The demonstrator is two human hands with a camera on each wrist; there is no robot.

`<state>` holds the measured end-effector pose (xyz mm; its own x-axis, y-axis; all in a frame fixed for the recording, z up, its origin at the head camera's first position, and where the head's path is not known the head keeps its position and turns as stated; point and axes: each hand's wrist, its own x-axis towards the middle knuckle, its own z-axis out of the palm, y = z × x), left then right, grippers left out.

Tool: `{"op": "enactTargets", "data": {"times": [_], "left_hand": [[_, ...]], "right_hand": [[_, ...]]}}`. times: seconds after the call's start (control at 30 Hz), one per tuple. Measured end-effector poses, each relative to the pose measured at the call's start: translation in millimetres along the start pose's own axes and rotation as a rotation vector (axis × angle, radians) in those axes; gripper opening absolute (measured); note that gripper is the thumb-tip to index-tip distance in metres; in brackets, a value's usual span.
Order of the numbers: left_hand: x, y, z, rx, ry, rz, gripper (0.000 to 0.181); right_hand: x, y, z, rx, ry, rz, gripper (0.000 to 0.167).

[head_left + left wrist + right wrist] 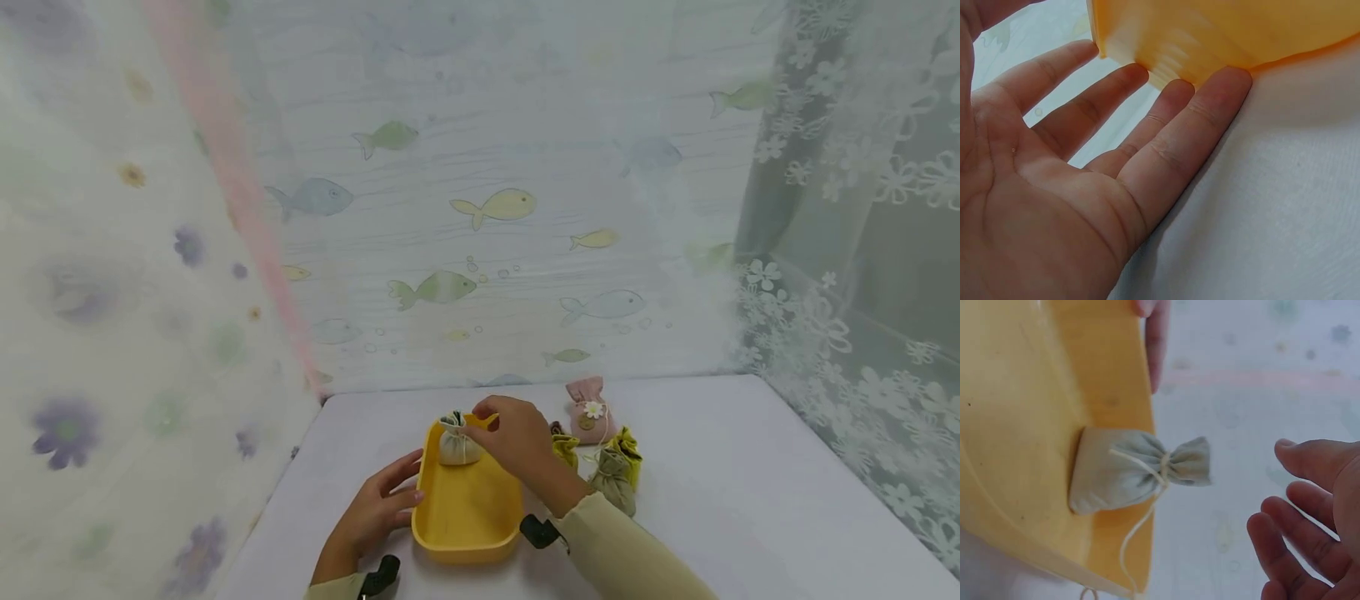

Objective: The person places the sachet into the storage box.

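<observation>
A yellow tray (468,508) lies on the table, and a small pale grey-green pouch (457,448) tied with cream string stands inside at its far left. My left hand (378,508) touches the tray's left side with spread, fairly straight fingers; in the left wrist view the fingertips (1229,78) meet the tray wall (1222,31). My right hand (517,437) is over the tray's far right part, beside the pouch. The right wrist view shows a gap between the pouch (1116,472) and my right hand (1310,519), whose fingers are relaxed and hold nothing.
Right of the tray, several tied pouches stand together: a pink one (590,417) with a white flower, a grey-green one (615,482), and yellow-green ones (628,450), partly behind my right arm. Fabric with fish prints (450,250) hangs behind the table.
</observation>
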<state>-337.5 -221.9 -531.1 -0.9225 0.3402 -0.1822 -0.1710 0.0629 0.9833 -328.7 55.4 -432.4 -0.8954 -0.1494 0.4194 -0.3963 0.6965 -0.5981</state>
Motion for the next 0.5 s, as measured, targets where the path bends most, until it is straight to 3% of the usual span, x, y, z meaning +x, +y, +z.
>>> {"op": "enactTargets", "data": {"times": [0.23,0.5], "left_hand": [[3.3,-2.2,5.8,0.012,-0.012,0.007,0.077],[-0.5,-2.1,1.0,0.023,0.04,-0.003,0.077]], "right_hand": [[-29.8,11,-24,-0.027,0.088,-0.014,0.022],[-55.5,25,-47,-0.075,0.114,0.087,0.027]]}}
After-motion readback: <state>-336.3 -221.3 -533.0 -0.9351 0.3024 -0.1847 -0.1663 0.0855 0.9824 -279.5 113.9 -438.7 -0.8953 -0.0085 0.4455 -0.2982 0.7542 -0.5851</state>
